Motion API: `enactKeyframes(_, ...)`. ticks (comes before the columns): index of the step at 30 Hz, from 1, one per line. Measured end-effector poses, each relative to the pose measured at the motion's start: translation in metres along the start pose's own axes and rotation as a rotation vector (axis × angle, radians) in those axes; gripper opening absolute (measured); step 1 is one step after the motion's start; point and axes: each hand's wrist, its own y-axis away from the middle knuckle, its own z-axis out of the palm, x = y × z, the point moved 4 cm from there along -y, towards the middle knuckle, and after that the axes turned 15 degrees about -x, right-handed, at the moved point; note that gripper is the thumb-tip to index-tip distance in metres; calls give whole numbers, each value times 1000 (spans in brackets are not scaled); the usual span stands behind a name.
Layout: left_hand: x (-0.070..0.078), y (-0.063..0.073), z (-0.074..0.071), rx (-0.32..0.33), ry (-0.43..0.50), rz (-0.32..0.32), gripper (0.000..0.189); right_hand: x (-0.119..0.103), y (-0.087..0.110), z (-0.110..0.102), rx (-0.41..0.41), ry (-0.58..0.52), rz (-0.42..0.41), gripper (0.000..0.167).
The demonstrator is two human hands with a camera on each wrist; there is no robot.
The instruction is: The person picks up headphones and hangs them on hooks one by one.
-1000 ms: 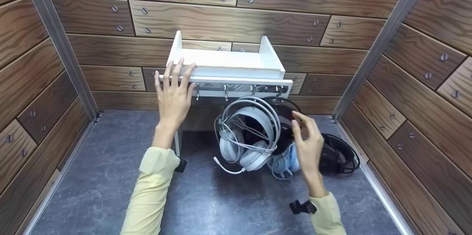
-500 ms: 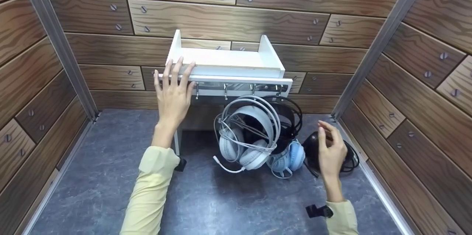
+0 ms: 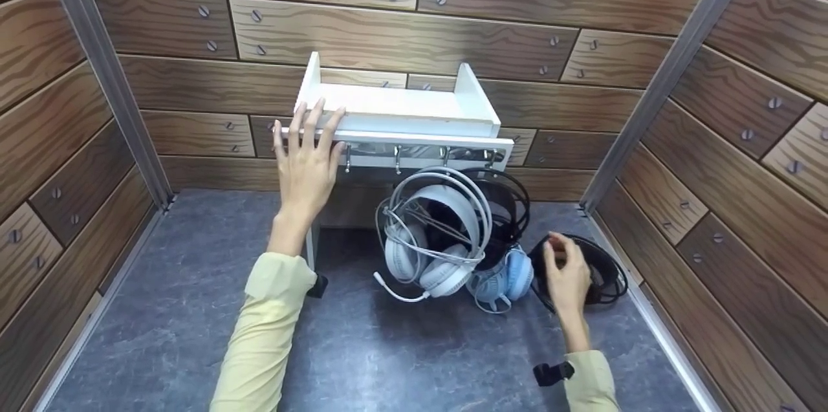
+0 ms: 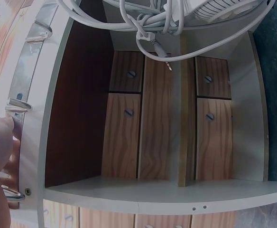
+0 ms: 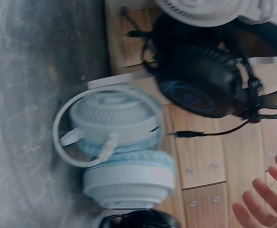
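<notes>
My left hand [image 3: 304, 173] rests on the front left edge of a white rack [image 3: 414, 127], fingers spread over the top and thumb beside the hook rail. From the rail hang a white headset [image 3: 446, 279] with its cable wound round it and a black headset [image 5: 195, 85] partly behind it. My right hand [image 3: 568, 270], fingers loosely bent and holding nothing, is in front of black headphones [image 3: 601, 270] at the right, overlapping them in the head view. Light blue headphones [image 5: 129, 180] are between these and the hanging headsets, low beside the rack.
Several metal hooks [image 3: 398, 158] stick out along the rail, those at the left bare. Wood-patterned walls [image 3: 731, 218] enclose the grey marbled floor [image 3: 194, 308] at the back and both sides. A loose plug [image 4: 164, 57] dangles from the white headset's cable.
My right hand has moved away from the hanging black headset, to the right and down, to the black headphones at the right. My left hand stays on the rack.
</notes>
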Motion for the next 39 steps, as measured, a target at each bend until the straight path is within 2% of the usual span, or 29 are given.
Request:
enactKeyframes(10,-1,0,0,10,-15,-2,50,26,-3,45,-355,157,181,45)
enactKeyframes(14,0,1,0,3,-15,-5,51,36,-3,59,-442,198,252,49)
enactKeyframes(18,1,1,1,-3,-3,-1,50,41,0,63,-426,211,264,48)
enactKeyframes(25,2,-2,0,7,-14,1,50,40,0,60,-376,229,198,46)
enactKeyframes(39,0,-1,1,7,-26,-3,52,34,19,48,-398,256,207,44)
